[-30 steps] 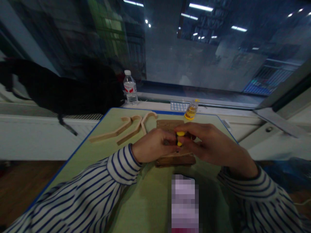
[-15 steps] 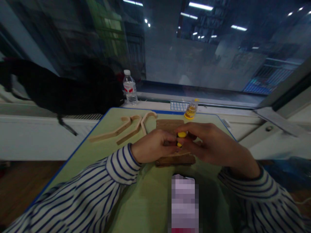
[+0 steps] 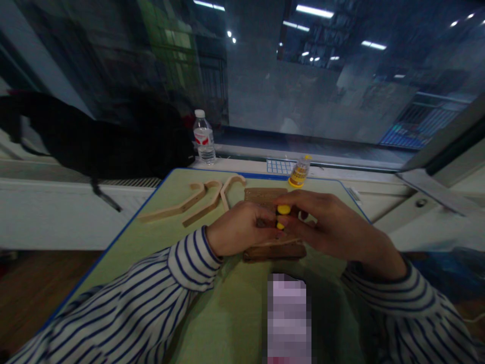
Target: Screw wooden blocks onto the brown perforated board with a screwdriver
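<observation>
My right hand (image 3: 329, 222) has its thumb and fingers closed round a small yellow-and-black piece (image 3: 283, 209), mostly covered by the fingertips. From the other side, my left hand (image 3: 242, 227) is pinched with its fingertips against the same piece. Whether the left fingers grip the piece itself or some smaller part is hidden. Both hands are over brown wooden slats (image 3: 265, 194), which lie on the table and show beyond and in front of the fingers. To the left lie pale wooden curved pieces (image 3: 202, 205), bent like hooks at their far ends.
The green table (image 3: 223, 313) has a blue edge. A phone (image 3: 290, 303), its screen pixelated, lies near me. A small yellow-capped bottle (image 3: 299, 173) stands at the far edge. On the sill are a water bottle (image 3: 205, 139) and, farther left, a black bag (image 3: 113, 141).
Hardly anything differs. The whole view has shifted slightly, and both hands keep their place at the yellow-and-black piece.
</observation>
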A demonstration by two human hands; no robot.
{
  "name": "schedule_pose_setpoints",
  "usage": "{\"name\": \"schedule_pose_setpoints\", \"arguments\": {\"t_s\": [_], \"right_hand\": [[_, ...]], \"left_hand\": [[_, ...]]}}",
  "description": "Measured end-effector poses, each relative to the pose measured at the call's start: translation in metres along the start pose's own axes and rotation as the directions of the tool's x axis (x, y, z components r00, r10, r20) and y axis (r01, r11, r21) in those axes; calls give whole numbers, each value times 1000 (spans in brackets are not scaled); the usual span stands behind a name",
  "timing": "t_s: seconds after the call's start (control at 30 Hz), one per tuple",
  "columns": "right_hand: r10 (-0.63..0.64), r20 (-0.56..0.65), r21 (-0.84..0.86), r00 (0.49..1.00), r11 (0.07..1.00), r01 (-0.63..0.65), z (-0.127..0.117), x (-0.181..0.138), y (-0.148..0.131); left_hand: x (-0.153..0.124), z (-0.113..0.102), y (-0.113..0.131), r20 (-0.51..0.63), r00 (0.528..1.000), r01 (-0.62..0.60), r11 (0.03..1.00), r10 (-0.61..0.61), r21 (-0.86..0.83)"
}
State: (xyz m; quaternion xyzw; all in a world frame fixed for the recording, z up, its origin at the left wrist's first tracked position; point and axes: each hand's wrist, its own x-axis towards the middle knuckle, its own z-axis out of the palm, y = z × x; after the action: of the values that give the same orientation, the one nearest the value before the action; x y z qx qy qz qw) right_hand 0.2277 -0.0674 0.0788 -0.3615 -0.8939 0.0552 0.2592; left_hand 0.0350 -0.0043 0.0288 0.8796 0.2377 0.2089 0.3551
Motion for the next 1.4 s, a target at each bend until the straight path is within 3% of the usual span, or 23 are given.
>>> {"name": "schedule_pose_setpoints", "arguments": {"t_s": [0.47, 1.07, 1.4], "right_hand": [[-27, 20, -36, 999, 999, 28, 1, 0, -2], [32, 58, -44, 998, 999, -30, 0, 1, -2], [18, 30, -40, 999, 999, -16, 1, 1, 0]], "left_hand": [[0, -2, 0, 67, 998, 24, 999, -22, -25], [0, -2, 0, 142, 990, -6, 999, 11, -41], [0, -1, 1, 42, 999, 20, 1000, -20, -10]]}}
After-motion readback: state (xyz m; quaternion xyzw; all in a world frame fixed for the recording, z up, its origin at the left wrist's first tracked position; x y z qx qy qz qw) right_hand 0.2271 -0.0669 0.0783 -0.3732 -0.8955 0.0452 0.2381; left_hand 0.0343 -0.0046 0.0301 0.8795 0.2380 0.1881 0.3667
